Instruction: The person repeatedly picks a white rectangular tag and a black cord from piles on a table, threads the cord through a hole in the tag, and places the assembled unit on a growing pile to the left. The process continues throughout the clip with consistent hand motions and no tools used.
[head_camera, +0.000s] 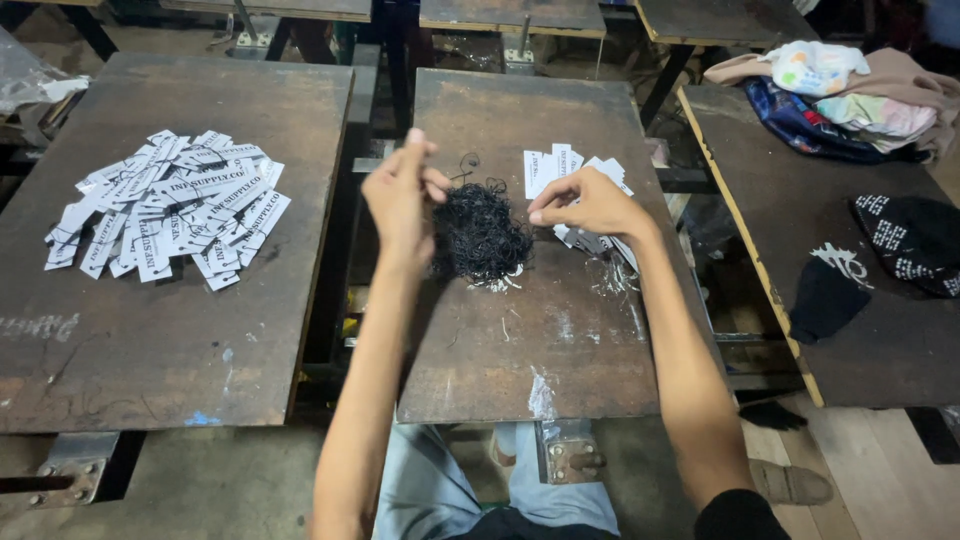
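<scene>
A tangled heap of thin black string loops (480, 235) lies on the middle dark board (520, 340). My left hand (402, 195) is raised just left of the heap, its fingertips pinched on a thin black string. My right hand (585, 203) rests on the board right of the heap, fingers curled down at the heap's edge, over a small stack of white paper tags (560, 167). What the right fingertips hold cannot be made out.
A large pile of white printed tags (170, 205) lies on the left board (170, 330). The right table (800, 200) carries folded clothes (850, 95) and dark knitted pieces (915, 240). Gaps with metal frame separate the boards.
</scene>
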